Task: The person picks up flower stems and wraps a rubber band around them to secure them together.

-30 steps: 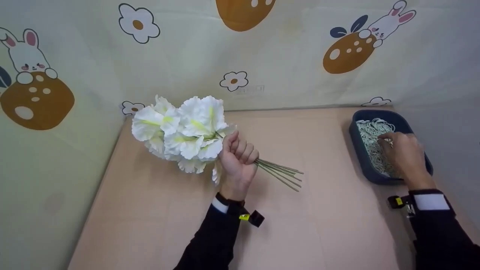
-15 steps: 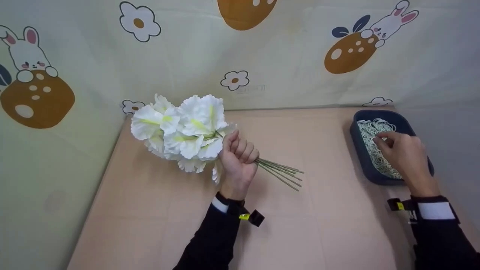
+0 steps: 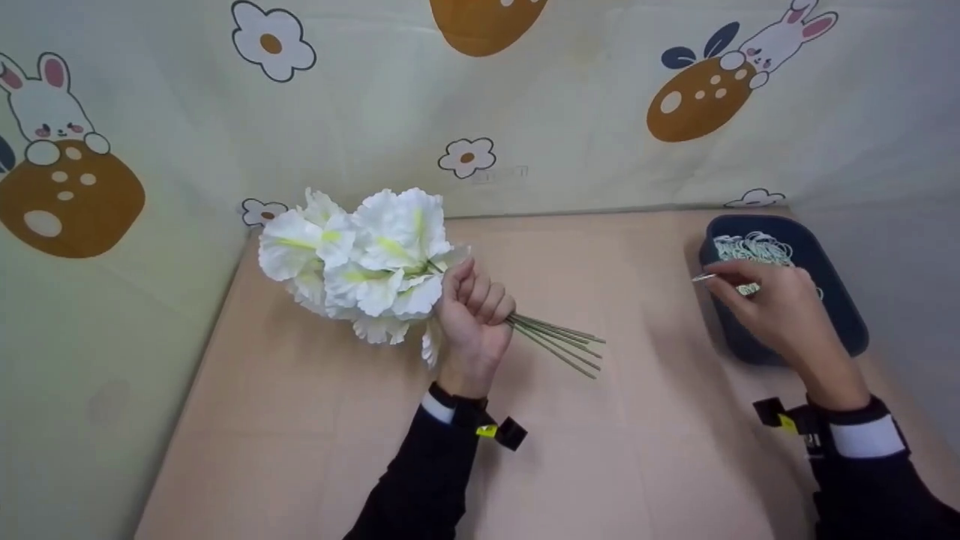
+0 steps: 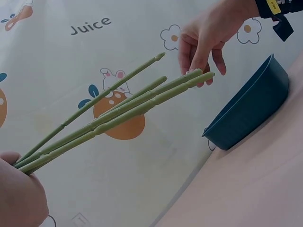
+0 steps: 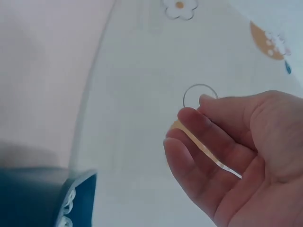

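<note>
My left hand (image 3: 476, 322) grips a bunch of white flowers (image 3: 375, 262) with yellow-green centres, the blooms pointing left. Out of the fist to the right stick several thin green stems (image 3: 559, 341), their ends spread slightly in the left wrist view. Between thumb and index finger my right hand (image 3: 787, 315) pinches a thin pale rubber band (image 3: 703, 277). The right wrist view shows this band as a round loop (image 5: 199, 84) standing above the fingertips. That hand is over the left side of a dark blue tub (image 3: 844, 307), which holds many similar pale bands (image 3: 754, 246).
The tub stands at the back right of the pinkish tabletop (image 3: 570, 465), near the right-hand wall. A pale cloth backdrop (image 3: 360, 135) printed with rabbits, fruit and flowers rises behind and on the left.
My right hand has lifted out of the tub's pile and moved left, with a rubber band now visible at its fingertips. The left hand keeps its grip on the flowers, nearly still.
</note>
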{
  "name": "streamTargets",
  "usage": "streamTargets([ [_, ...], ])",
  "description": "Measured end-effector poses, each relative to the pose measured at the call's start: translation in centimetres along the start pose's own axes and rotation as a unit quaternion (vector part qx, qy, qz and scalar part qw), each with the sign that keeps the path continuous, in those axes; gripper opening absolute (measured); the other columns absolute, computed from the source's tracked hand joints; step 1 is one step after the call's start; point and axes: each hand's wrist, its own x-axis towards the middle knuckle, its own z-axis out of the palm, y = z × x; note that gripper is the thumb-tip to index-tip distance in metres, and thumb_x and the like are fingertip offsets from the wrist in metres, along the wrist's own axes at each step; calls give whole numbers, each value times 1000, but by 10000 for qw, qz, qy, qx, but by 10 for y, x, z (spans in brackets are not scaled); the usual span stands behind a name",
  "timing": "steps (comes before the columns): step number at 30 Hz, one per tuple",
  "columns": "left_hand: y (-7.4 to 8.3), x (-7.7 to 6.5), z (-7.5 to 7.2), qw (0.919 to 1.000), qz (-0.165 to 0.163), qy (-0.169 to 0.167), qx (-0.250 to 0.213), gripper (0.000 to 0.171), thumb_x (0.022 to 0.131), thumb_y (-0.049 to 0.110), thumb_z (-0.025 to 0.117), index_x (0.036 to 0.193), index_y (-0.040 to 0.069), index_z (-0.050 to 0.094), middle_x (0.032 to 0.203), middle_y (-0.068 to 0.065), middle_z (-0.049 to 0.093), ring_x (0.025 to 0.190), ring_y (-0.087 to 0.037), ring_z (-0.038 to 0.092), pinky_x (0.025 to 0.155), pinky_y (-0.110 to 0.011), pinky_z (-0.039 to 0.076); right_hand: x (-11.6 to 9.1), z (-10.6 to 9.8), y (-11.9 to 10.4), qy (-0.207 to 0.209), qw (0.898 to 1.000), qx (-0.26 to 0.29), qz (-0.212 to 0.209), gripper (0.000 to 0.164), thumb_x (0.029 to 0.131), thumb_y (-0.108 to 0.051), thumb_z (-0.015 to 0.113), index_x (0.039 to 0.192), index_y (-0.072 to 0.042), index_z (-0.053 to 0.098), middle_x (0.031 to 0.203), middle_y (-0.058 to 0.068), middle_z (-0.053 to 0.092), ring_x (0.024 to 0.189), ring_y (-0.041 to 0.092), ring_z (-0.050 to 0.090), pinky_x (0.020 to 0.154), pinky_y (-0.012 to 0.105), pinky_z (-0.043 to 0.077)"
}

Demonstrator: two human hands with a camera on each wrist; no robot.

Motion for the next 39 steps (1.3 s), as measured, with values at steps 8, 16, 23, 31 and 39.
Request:
streamTargets([
  [8,1,1,-1,10000,-14,7,-21,50,118,18,29,69,20,19,55,12,20,51,-4,11,54,-19,5,-3,3,-37,-445,9968,318,-583,14,97,0,86,111,-1,86,101,14,88,79,11,76,74,-1,47],
  [16,3,1,-1,10000,29,70,-8,51,118,18,30,68,21,20,54,12,21,51,-4,11,54,-19,5,-8,12,-66,-1346,9828,747,-1016,15,100,-6,85,115,-7,86,107,6,89,90,24,85,74,28,68],
  [23,4,-1,2,9999,63,100,69,50,117,19,33,68,21,23,54,12,24,52,-5,12,54,-20,6,-14,22,-80,-1439,9730,944,-1539,15,100,-8,85,115,-10,87,107,2,88,88,18,83,71,33,68],
  [31,3,0,0,10000,13,8,28,50,117,18,30,69,20,19,55,12,20,53,-5,10,55,-19,5,-13,31,-88,-1661,9651,1156,-1661,16,102,-6,83,117,-8,86,107,5,88,88,20,83,73,31,68],
  [39,2,0,2,10000,38,16,66,50,117,18,31,68,20,20,53,12,24,52,-5,11,54,-20,5,-11,36,-92,-1665,9639,1080,-1775,17,102,-6,82,119,-7,85,106,4,88,88,19,82,71,33,68],
])
